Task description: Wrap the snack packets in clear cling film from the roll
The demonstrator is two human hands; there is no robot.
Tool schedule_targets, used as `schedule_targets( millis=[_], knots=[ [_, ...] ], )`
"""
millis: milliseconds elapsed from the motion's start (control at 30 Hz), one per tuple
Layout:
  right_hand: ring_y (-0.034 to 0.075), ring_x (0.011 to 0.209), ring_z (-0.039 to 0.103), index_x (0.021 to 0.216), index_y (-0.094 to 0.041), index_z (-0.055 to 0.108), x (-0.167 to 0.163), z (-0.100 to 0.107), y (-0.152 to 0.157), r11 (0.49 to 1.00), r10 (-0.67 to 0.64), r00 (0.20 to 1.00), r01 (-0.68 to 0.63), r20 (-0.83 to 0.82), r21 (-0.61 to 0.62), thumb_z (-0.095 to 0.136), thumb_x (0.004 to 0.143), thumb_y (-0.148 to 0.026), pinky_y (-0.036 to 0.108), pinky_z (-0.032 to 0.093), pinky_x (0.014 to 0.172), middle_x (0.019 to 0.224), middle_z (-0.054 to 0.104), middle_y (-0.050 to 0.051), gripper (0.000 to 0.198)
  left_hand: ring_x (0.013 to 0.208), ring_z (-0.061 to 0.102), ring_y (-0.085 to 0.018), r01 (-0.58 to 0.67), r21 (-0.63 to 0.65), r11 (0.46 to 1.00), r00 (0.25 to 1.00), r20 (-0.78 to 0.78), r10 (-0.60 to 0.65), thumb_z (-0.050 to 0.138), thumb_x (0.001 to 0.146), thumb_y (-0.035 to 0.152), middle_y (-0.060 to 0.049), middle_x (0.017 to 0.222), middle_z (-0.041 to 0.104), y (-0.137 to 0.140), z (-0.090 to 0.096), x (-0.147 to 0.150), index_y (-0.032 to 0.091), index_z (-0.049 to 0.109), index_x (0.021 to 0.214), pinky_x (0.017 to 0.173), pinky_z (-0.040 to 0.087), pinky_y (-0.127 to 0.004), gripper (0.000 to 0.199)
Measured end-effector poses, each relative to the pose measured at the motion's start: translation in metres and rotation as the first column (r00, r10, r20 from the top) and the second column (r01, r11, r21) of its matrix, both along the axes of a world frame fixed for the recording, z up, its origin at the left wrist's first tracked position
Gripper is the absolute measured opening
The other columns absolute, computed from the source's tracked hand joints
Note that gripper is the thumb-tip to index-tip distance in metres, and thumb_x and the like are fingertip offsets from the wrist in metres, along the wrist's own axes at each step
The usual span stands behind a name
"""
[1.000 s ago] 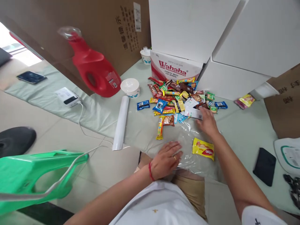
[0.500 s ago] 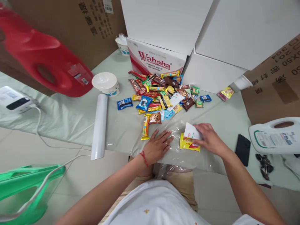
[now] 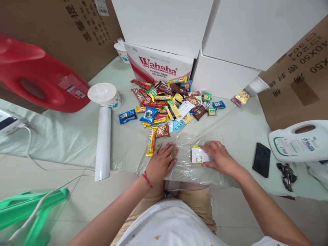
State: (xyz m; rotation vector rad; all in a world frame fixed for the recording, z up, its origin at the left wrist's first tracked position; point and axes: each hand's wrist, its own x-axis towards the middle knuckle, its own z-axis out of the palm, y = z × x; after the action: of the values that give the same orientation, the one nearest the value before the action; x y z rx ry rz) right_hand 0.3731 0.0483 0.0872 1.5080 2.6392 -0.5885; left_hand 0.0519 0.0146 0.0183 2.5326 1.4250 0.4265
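Note:
My left hand (image 3: 162,162) lies flat with its fingers stretched out, pressing on clear plastic film (image 3: 183,150) at the table's front edge. To the right, my right hand (image 3: 219,159) grips a small white packet (image 3: 200,155) between thumb and fingers. Under the white packet is a yellow snack packet (image 3: 196,147), mostly covered so only slivers of it show. Just beyond my left fingers lie an orange and yellow snack bar (image 3: 151,140) and a brown cookie packet (image 3: 162,130). Behind them spreads a pile of wrapped snacks (image 3: 164,99).
A white roll (image 3: 103,143) and a paper bowl (image 3: 105,94) stand left, near a red jug (image 3: 48,78). Behind the snacks are a Wahaha carton (image 3: 159,63) and white boxes (image 3: 228,75). A phone (image 3: 261,160), keys (image 3: 287,175) and a white bottle (image 3: 299,141) lie right.
My right hand has lowered the tilted white packet flat onto the yellow one, covering most of it. My left hand stays flat on the film. The camera view has shifted slightly.

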Motion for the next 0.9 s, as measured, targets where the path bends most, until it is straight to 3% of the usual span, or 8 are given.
schedule_targets(
  millis=[100, 200, 267, 400, 467, 600, 733, 900],
  knots=[
    [0.035, 0.128, 0.046, 0.151, -0.024, 0.052, -0.008, 0.009, 0.023, 0.997, 0.004, 1.000, -0.002, -0.021, 0.074, 0.067, 0.094, -0.048, 0.048, 0.045, 0.104, 0.140, 0.057, 0.016, 0.064, 0.150, 0.044, -0.028, 0.000, 0.005, 1.000, 1.000, 0.001, 0.000, 0.044, 0.107, 0.035, -0.007, 0.161, 0.049, 0.000, 0.001, 0.001, 0.025, 0.056, 0.148, 0.125, 0.027, -0.056, 0.044],
    [0.037, 0.132, 0.044, 0.146, -0.019, 0.057, -0.035, 0.016, 0.078, 0.967, -0.030, 0.998, 0.014, 0.056, 0.255, 0.048, 0.101, -0.028, 0.051, 0.043, 0.102, 0.146, 0.056, 0.018, 0.047, 0.150, 0.044, -0.029, -0.009, 0.005, 1.000, 1.000, -0.002, 0.009, 0.045, 0.106, 0.034, -0.008, 0.160, 0.050, 0.000, 0.001, 0.001, 0.025, 0.057, 0.147, 0.124, 0.027, -0.057, 0.043],
    [0.036, 0.135, 0.043, 0.151, -0.018, 0.052, -0.060, 0.018, 0.125, 0.941, 0.015, 0.992, -0.057, 0.128, 0.335, 0.036, 0.100, -0.014, 0.054, 0.041, 0.104, 0.155, 0.050, 0.017, 0.053, 0.149, 0.044, -0.029, -0.010, 0.003, 1.000, 1.000, -0.003, 0.010, 0.046, 0.106, 0.034, -0.007, 0.159, 0.051, 0.000, 0.001, 0.002, 0.025, 0.057, 0.147, 0.124, 0.029, -0.058, 0.043],
    [0.035, 0.140, 0.043, 0.161, -0.016, 0.035, -0.110, 0.017, 0.203, 0.938, 0.156, 0.947, -0.231, 0.281, 0.258, 0.034, 0.098, -0.008, 0.054, 0.039, 0.106, 0.167, 0.036, 0.015, 0.064, 0.149, 0.045, -0.029, -0.003, -0.001, 1.000, 1.000, -0.011, 0.003, 0.046, 0.106, 0.034, -0.007, 0.159, 0.051, 0.001, 0.002, 0.001, 0.024, 0.057, 0.146, 0.123, 0.030, -0.058, 0.043],
    [0.034, 0.136, 0.049, 0.163, -0.016, 0.031, -0.123, 0.018, 0.222, 0.928, 0.233, 0.911, -0.312, 0.339, 0.202, 0.039, 0.097, -0.009, 0.049, 0.041, 0.105, 0.163, 0.041, 0.017, 0.066, 0.149, 0.045, -0.029, -0.011, 0.001, 1.000, 1.000, -0.010, 0.011, 0.046, 0.106, 0.034, -0.007, 0.159, 0.051, 0.001, 0.002, 0.001, 0.024, 0.057, 0.146, 0.123, 0.031, -0.058, 0.043],
    [0.032, 0.119, 0.062, 0.142, -0.012, 0.059, -0.114, 0.023, 0.221, 0.910, 0.240, 0.864, -0.360, 0.442, 0.209, 0.044, 0.098, -0.012, 0.043, 0.043, 0.099, 0.131, 0.066, 0.020, 0.046, 0.148, 0.046, -0.029, -0.008, 0.009, 1.000, 1.000, 0.004, 0.008, 0.046, 0.105, 0.034, -0.008, 0.158, 0.052, 0.001, 0.000, 0.001, 0.025, 0.058, 0.146, 0.123, 0.031, -0.058, 0.043],
    [0.033, 0.119, 0.058, 0.117, -0.010, 0.071, -0.077, 0.027, 0.199, 0.911, 0.201, 0.878, -0.330, 0.435, 0.246, 0.043, 0.098, -0.015, 0.043, 0.044, 0.096, 0.120, 0.068, 0.020, 0.034, 0.147, 0.046, -0.029, -0.011, 0.018, 1.000, 1.000, 0.005, 0.011, 0.047, 0.105, 0.034, -0.008, 0.157, 0.053, 0.001, -0.002, 0.001, 0.025, 0.058, 0.146, 0.123, 0.031, -0.058, 0.044],
    [0.035, 0.129, 0.051, 0.139, -0.014, 0.059, -0.071, 0.022, 0.197, 0.908, 0.180, 0.922, -0.289, 0.342, 0.303, 0.041, 0.097, -0.012, 0.047, 0.043, 0.100, 0.136, 0.062, 0.018, 0.046, 0.147, 0.047, -0.029, -0.011, 0.017, 1.000, 0.999, -0.030, 0.011, 0.046, 0.105, 0.034, -0.008, 0.157, 0.053, 0.002, 0.000, 0.002, 0.024, 0.059, 0.145, 0.122, 0.032, -0.058, 0.043]
  ],
)
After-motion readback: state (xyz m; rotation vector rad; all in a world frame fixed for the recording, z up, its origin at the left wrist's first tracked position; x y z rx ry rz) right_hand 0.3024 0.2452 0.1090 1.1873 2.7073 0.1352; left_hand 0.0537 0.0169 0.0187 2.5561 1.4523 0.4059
